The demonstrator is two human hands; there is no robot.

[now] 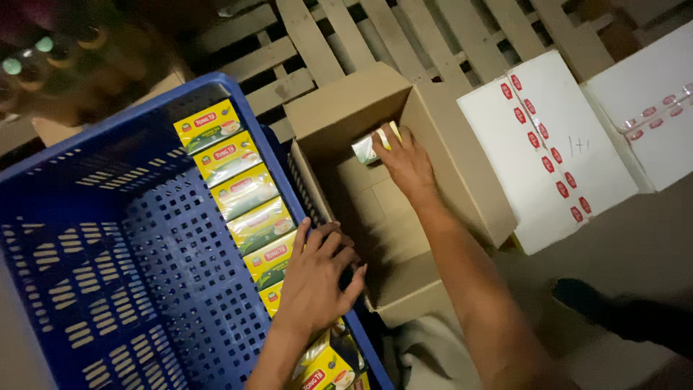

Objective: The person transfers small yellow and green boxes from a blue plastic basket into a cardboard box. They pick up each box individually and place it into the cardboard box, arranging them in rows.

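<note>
The right hand (pixel 406 160) pinches a small yellow-green packet (pixel 372 146) deep in the cardboard box (pixel 462 180). The left hand (pixel 316 278), fingers spread, presses on the packet row (pixel 245 191) beneath it, along the blue crate (pixel 108 238) wall, apparently steadying them.

Dim light; wooden pallet (pixel 404 36) at back, grey concrete floor (pixel 635 245), white taped cartons (pixel 548 144) on right.

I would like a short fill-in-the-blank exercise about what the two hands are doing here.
1. The right hand grips a small packet inside the ____ box.
2. The left hand rests on yellow boxes lined in the ____ crate.
3. The two sealed cartons are ____.

Missing words: cardboard; blue; white
</note>
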